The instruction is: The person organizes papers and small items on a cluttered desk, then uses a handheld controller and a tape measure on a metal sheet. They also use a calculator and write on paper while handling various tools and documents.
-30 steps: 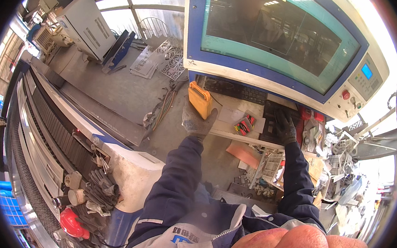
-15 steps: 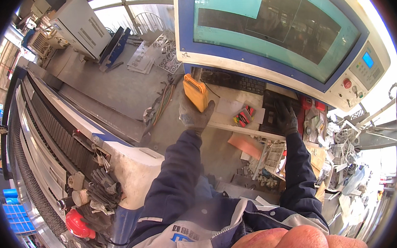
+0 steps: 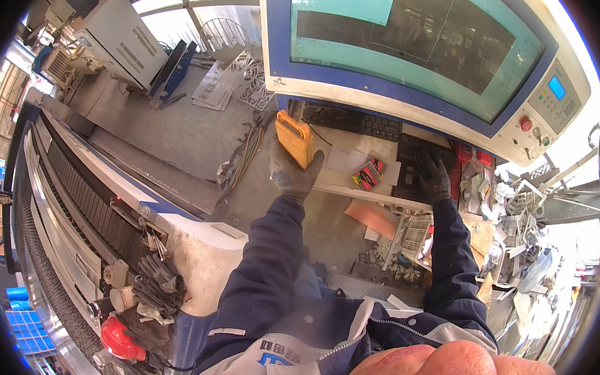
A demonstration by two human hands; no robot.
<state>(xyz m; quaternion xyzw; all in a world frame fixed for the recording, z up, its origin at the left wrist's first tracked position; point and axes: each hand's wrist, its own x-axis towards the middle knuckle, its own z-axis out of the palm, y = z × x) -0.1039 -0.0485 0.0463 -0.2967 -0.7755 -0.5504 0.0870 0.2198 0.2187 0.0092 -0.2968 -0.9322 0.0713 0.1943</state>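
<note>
My left hand [image 3: 295, 175], in a grey work glove, is closed around a yellow case-like object [image 3: 295, 140] with a loop handle along its top. It is held upright at the left end of the shelf under the big screen. My right hand [image 3: 433, 175], in a dark glove, lies palm down on a black pad [image 3: 414, 156] on that shelf, fingers stretched forward. Whether something sits under its palm is hidden. A black keyboard [image 3: 354, 122] lies between the hands, with a red, green and black small packet [image 3: 368, 174] in front of it on pale paper.
The blue-framed screen [image 3: 415, 45] stands above the shelf, with a button panel [image 3: 541, 124] at its right. A long machine bed [image 3: 78, 219] runs along the left, with gloves [image 3: 157, 282] and a red hard hat [image 3: 121, 338] near its corner. Scrap parts [image 3: 512, 224] pile up at right.
The fingers of my right hand have shifted slightly on the black pad. My left hand holds the yellow case in nearly the same place. A window outline on the screen has moved slightly.
</note>
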